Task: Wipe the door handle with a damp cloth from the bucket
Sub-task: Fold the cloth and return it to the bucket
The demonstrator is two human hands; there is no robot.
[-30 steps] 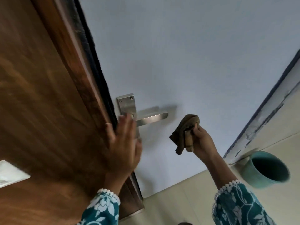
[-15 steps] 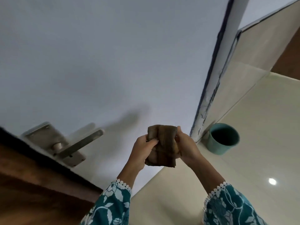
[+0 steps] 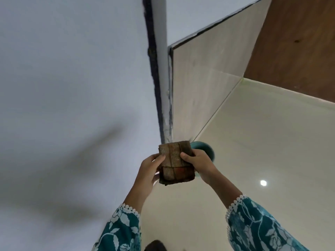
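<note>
Hands meet in front of the chest: the left hand (image 3: 150, 171) and the right hand (image 3: 199, 164) each pinch one side of a folded brown checked cloth (image 3: 175, 163), thumbs on its face, fingers behind, forearms raised and angled inward. Just beyond the cloth, partly hidden by it, a teal plastic bucket (image 3: 204, 148) stands on the pale tiled floor (image 3: 262, 142) at the foot of the white door frame (image 3: 163, 87). No door handle is in view, so the wiping cannot be judged; folding looks like preparation or wrap-up.
</note>
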